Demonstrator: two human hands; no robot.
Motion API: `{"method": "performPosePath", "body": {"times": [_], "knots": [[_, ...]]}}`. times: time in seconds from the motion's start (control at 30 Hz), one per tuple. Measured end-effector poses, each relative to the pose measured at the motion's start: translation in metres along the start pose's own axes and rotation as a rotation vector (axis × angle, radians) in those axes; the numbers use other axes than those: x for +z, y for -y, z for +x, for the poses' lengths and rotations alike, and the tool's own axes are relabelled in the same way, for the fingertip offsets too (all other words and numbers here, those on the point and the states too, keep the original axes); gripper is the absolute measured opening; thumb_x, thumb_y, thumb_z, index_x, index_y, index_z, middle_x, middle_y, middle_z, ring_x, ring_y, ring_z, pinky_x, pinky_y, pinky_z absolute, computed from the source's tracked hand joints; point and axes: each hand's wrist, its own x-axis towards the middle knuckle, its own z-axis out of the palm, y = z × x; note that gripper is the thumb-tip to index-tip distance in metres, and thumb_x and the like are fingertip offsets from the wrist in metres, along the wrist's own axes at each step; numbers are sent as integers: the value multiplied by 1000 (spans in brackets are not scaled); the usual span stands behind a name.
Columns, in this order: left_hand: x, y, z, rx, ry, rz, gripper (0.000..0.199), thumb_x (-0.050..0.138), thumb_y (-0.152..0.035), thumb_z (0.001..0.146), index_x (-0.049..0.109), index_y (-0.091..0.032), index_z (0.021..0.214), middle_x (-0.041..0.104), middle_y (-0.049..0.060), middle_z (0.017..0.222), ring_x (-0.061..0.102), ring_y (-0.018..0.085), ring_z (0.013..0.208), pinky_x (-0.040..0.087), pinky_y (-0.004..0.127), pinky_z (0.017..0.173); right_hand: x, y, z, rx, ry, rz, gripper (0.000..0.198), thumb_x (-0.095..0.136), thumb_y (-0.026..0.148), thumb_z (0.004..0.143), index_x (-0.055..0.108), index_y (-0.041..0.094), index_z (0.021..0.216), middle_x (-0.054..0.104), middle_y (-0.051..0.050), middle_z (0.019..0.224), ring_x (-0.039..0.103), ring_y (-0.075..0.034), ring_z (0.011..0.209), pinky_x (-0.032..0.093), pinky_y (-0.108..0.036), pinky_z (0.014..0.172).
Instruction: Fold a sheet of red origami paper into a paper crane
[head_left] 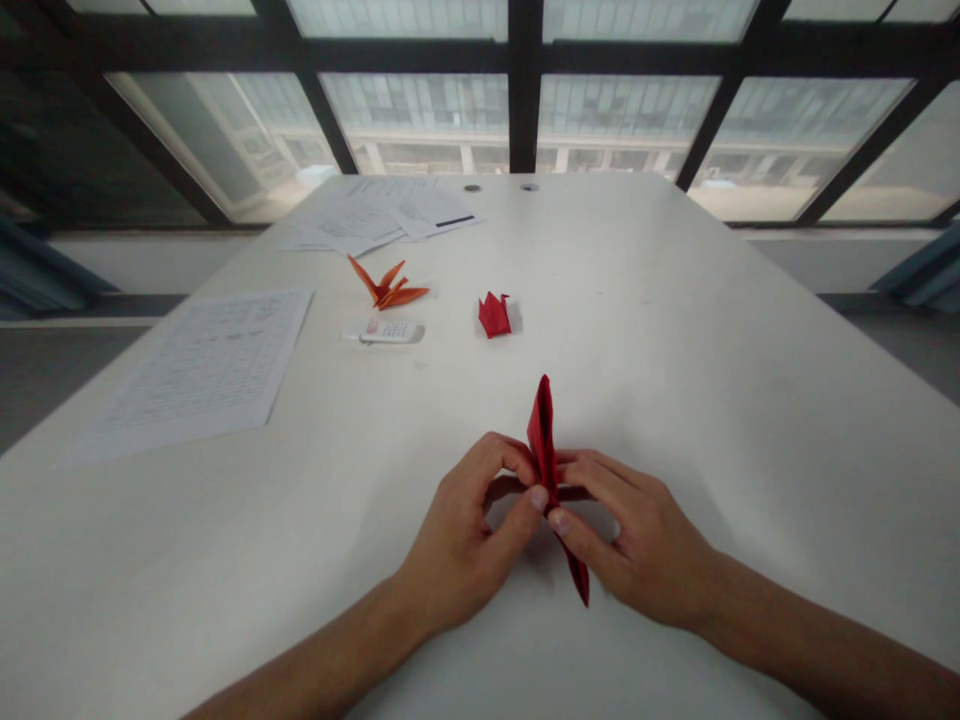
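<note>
Between my two hands is a folded piece of dark red origami paper (543, 425), long and narrow, with one tip pointing away from me and the other down toward me. My left hand (480, 530) pinches it from the left, thumb near its middle. From the right, my right hand (637, 535) grips it with the thumb beside the left thumb and the fingers behind. Both hands are just above or on the white table; the fingers hide the paper's middle part. Farther off stands a small red origami crane (494, 315), and left of it an orange origami crane (388, 287).
A white remote-like device (390, 331) lies in front of the orange crane. One printed sheet (210, 365) is at the left edge of the white table (675, 330), and several papers (360, 215) overlap at the far left. Windows with dark frames (523, 110) stand beyond.
</note>
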Motion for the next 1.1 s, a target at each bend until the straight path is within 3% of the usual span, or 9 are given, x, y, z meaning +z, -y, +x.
{"method": "performPosePath", "body": {"times": [0.2, 0.5, 0.57, 0.73, 0.9, 1.1], "knots": [[3, -4, 0, 52, -34, 97, 10, 56, -20, 99, 60, -20, 90, 62, 7, 104, 62, 18, 96, 59, 33, 85, 2, 0, 0, 30, -19, 3, 19, 64, 22, 96, 64, 22, 115, 72, -8, 122, 69, -21, 115, 57, -35, 103], [4, -4, -1, 100, -3, 193, 14, 56, -9, 92, 56, -20, 84, 61, 4, 100, 62, 18, 94, 55, 33, 85, 5, -2, -4, 184, -34, 122, 44, 65, 20, 93, 53, 23, 136, 73, -6, 124, 74, -18, 107, 64, -33, 95], [4, -4, -1, 108, -5, 216, 16, 56, -6, 89, 55, -20, 83, 61, 3, 98, 62, 17, 92, 54, 31, 83, 4, -2, -4, 189, -23, 138, 42, 62, 21, 96, 53, 23, 137, 73, -8, 126, 75, -18, 105, 65, -34, 94], [3, -2, 0, 85, -5, 205, 17, 55, -4, 87, 54, -20, 82, 59, 2, 95, 60, 16, 87, 54, 30, 79, 2, -1, -2, 177, -17, 110, 33, 54, 18, 99, 59, 25, 131, 75, -6, 122, 76, -17, 96, 66, -32, 87], [5, -2, 0, 63, -5, 140, 13, 58, -11, 91, 53, -21, 84, 58, 4, 98, 59, 17, 90, 57, 32, 80, 6, -3, 1, 189, -105, 9, 25, 55, 15, 96, 66, 23, 117, 77, -4, 108, 76, -17, 86, 67, -31, 79], [18, -5, 2, -112, -113, -103, 26, 72, -26, 92, 51, -21, 106, 61, 5, 108, 65, 19, 99, 60, 39, 89, 14, 0, 5, 133, -161, -30, 22, 57, 10, 92, 67, 23, 107, 75, -3, 100, 74, -16, 82, 64, -28, 76]]}}
